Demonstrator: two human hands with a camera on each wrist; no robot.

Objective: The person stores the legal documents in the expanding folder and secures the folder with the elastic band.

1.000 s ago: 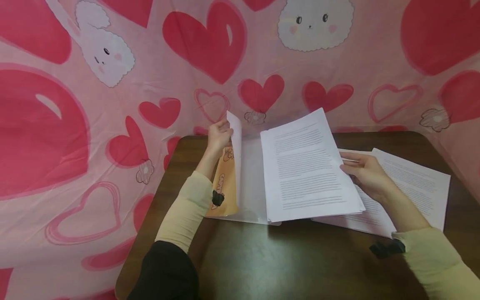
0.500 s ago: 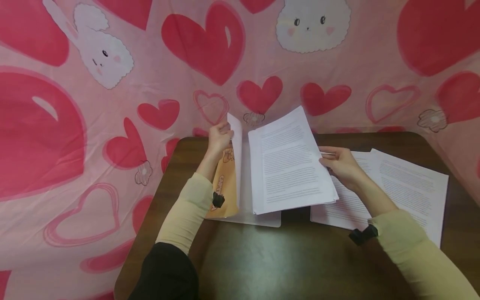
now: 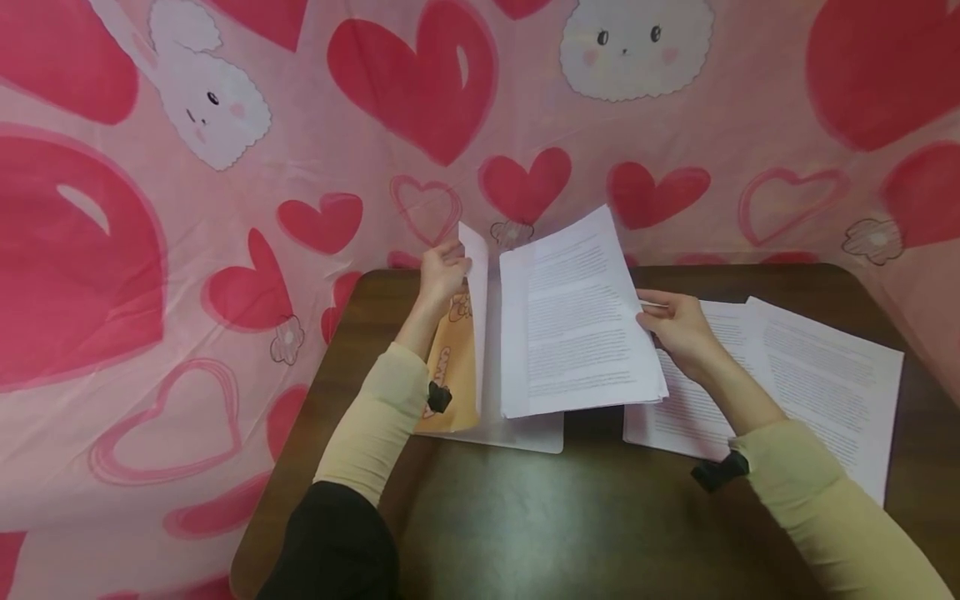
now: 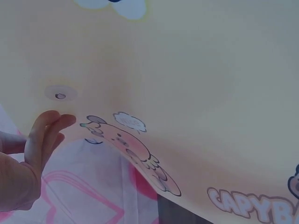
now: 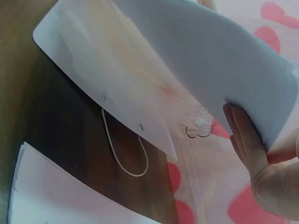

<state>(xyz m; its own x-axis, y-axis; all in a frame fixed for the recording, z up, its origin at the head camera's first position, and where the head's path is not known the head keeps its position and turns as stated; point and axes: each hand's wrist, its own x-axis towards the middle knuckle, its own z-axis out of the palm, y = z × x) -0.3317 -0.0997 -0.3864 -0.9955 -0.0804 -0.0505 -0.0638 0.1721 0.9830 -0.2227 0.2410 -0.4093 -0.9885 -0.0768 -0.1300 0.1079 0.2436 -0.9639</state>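
Note:
At the upper left edge of a document folder, my left hand (image 3: 441,273) pinches the orange cover (image 3: 456,375), which stands raised. Cartoon animals and partly visible lettering decorate this cover (image 4: 187,93) in the left wrist view. Beneath it lies the pale back panel (image 3: 536,435) on the table. My right hand (image 3: 681,335) grips a stack of printed sheets (image 3: 573,325) by its right edge, thumb on the near face, fingers behind. The stack is tilted over the folder's right part, beside the raised cover. In the right wrist view, my hand (image 5: 268,175) holds the sheets' corner.
Two more lots of printed paper, one nearer (image 3: 675,417) and one farther right (image 3: 832,375), overlap on the brown table (image 3: 510,525). An elastic loop (image 5: 117,161) hangs from the folder's edge. A pink heart-patterned cloth (image 3: 420,100) rises behind the table.
My right hand has carried the stack leftward over the folder, mostly in the first half second. My left hand keeps holding the cover up in nearly the same place.

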